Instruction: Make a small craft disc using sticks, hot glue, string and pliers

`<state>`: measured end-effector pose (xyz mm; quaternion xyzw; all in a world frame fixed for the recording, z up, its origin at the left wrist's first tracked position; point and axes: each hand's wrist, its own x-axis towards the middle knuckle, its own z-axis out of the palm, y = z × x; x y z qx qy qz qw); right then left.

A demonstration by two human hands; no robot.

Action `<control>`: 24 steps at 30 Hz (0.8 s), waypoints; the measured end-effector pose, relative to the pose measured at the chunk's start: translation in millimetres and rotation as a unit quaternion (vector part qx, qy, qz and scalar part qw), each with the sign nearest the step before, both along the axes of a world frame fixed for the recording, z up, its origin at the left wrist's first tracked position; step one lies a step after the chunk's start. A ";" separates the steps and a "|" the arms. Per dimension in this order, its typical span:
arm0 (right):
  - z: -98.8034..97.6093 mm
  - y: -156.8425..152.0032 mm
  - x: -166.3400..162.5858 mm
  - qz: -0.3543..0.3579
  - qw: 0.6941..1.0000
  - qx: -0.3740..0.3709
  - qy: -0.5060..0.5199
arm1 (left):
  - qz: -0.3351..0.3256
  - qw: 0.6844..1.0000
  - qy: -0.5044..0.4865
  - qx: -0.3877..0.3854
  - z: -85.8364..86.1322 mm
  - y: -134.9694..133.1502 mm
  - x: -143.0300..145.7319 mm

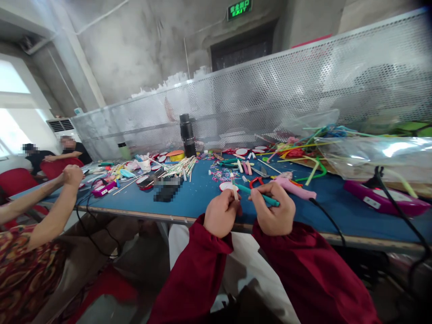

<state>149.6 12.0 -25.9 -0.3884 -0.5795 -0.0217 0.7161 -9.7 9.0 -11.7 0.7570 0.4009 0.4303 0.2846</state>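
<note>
My left hand (222,211) is closed around a thin whitish strip (235,189) that points up and away from me. A teal pen-shaped tool (268,198) lies in the closed fingers of my right hand (275,209). Its tip reaches left to the strip; whether they touch I cannot tell. Red-handled scissors (256,181) rest just beyond my right hand. To the right of it lies a pink corded tool (296,187). Behind my left hand is a white round piece with a red edge (227,186), partly covered by my fingers.
The blue table (202,198) carries a black bottle (187,136), a bundle of pale sticks (184,166), a blurred dark item (168,189), and a purple device (384,198) with a cord. A perforated metal screen (236,103) stands behind. At left, another person's hands (72,174) are raised.
</note>
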 end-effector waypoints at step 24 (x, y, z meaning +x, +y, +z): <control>3.3 -5.0 -1.2 -0.011 1.000 0.006 -0.009 | 0.005 0.998 -0.058 -0.009 -6.6 3.8 2.8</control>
